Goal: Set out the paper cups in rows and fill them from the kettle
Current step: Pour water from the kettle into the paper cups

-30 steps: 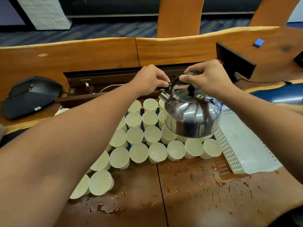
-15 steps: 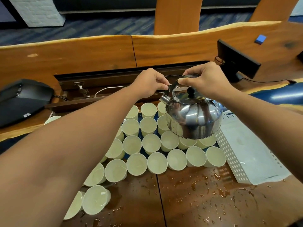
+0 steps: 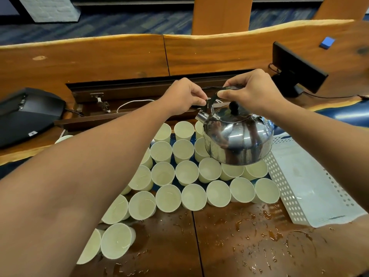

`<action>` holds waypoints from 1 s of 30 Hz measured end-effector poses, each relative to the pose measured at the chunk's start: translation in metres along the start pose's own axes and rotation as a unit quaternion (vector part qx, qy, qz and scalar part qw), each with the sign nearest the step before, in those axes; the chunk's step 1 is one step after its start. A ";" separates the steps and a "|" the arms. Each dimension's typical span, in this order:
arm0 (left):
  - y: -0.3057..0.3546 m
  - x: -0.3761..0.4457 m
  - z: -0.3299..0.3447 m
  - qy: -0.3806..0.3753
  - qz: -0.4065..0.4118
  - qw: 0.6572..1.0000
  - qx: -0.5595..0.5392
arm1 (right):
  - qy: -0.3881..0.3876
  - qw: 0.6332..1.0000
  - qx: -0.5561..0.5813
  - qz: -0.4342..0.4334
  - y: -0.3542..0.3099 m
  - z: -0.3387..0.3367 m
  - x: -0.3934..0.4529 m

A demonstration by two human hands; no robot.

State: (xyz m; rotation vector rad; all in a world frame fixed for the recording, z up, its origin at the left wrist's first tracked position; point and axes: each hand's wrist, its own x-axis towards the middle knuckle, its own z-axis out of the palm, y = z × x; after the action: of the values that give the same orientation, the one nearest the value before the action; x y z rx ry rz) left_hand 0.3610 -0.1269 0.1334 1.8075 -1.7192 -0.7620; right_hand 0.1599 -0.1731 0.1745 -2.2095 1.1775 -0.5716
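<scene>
Shiny round steel kettle [image 3: 237, 136] with a black knob on its lid, held in the air above the far right part of the cup rows, spout pointing left. Right hand [image 3: 253, 90] curled over the black handle [image 3: 214, 96] from above, fingers wrapped around it. Left hand [image 3: 182, 94] pinching the small black lever at the handle's left end, just above the spout, thumb and forefinger closed on it. Both forearms reaching in from the near edge, the left one covering much of the left side of the view.

Pale cream paper cups [image 3: 186, 172], upright and packed touching in rows on the brown wooden desk [image 3: 229, 246], some partly hidden under the kettle and the left forearm. Whether water stands in each cup: cannot tell for most; a few show a wet glint inside. Water drops and small puddles [image 3: 267, 234] scattered on the desk near the cups, mostly toward the near right.

White perforated tray [image 3: 311, 186] lying just right of the cups. Black phone-like device [image 3: 28, 114] at far left. Black screen on a stand [image 3: 297, 70] at far right, with a small blue block [image 3: 327, 42] beyond it on the raised wooden ledge.
</scene>
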 end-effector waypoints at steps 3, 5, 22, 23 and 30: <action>-0.004 -0.002 -0.003 -0.003 0.004 1.000 -0.002 | -0.008 1.000 -0.009 -0.012 -0.001 0.004 0.003; -0.008 -0.003 -0.003 -0.002 0.003 1.000 0.001 | -0.010 1.000 -0.011 -0.014 -0.003 0.006 0.006; -0.020 -0.007 -0.003 0.004 -0.024 1.000 -0.018 | -0.023 0.999 -0.037 -0.024 -0.012 0.017 0.015; -0.020 -0.007 -0.003 0.003 -0.024 1.000 -0.018 | -0.023 0.999 -0.038 -0.024 -0.012 0.017 0.015; -0.020 -0.005 -0.005 0.006 -0.017 1.000 -0.017 | -0.022 0.999 -0.026 -0.022 -0.009 0.015 0.014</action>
State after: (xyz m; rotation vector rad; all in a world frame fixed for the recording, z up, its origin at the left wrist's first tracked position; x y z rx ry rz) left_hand 0.3785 -0.1209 0.1228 1.8182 -1.6617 -0.7871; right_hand 0.1819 -0.1765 0.1705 -2.2854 1.1357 -0.5126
